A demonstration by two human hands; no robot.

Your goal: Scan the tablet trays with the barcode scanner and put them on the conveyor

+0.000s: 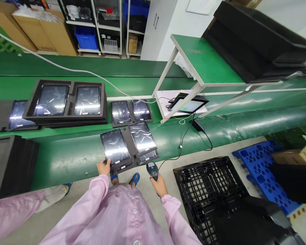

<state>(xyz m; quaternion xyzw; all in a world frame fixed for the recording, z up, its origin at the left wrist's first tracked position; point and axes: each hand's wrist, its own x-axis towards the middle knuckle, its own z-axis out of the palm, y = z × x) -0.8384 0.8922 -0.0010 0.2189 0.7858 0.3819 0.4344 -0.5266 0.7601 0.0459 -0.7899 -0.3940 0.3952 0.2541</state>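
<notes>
1. At the far left a co-worker's pink sleeve (10, 214) reaches in low, below a stack of dark foam trays (12, 163) that stands on the near edge of the green surface (66, 156).
2. Farther back on the surface lies a raised tray stack (66, 117). It carries two dark-screened panels side by side, and another panel lies flat just to its left.
3. The left hand (103, 167) is closed on the near-left corner of a tablet (114, 146), with the thumb on top at the corner.
4. This tablet lies in the left slot of a dark foam tray (132, 139) at the near edge of the surface, straight in front of the person. A second tablet (142, 136) lies beside it in the right slot.
5. Just behind that tray, another flat tray holds a further pair of screens (131, 111).
6. The right hand (158, 185) is clenched around the handle of a scanner (152, 169). The scanner's head is up and sits just off the near-right corner of the tray, not touching it. Its cable (183, 139) runs up and right onto the surface.
7. Right of centre a white-legged stand with a green top (204, 61) straddles the surface, and a lit display (188, 104) lies under it.
8. On the floor at the right lie a black pallet (209, 190) and, beyond it, a blue pallet (260, 170).
</notes>
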